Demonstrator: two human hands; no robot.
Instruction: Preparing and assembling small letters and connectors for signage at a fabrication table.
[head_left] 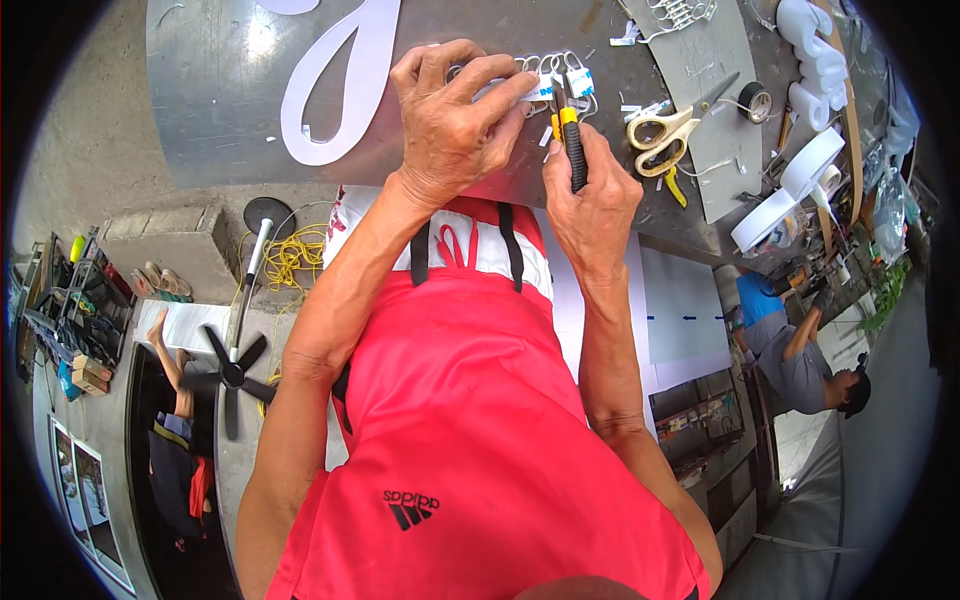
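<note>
My right hand [595, 200] grips a yellow-and-black utility knife [574, 150], its tip at a small white strip [543, 88] with blue marks. Thin wire loops stick out along the strip's far side. My left hand [455, 115] lies over the strip's left part, fingers bent and fingertips pressed on it; what is under the palm is hidden. Just right of the blade sits another small white piece [580, 82] with blue marks. All this rests on a grey metal-topped table [230, 130] near its front edge.
Cream-handled scissors [662, 140] and a roll of black tape [756, 101] lie to the right, beside white tape rolls [790, 190] and scraps. A white drop-shaped loop [318, 140] lies left. A standing fan [232, 375] and yellow cord [295, 255] are on the floor; a grey-shirted person [795, 365] is at right.
</note>
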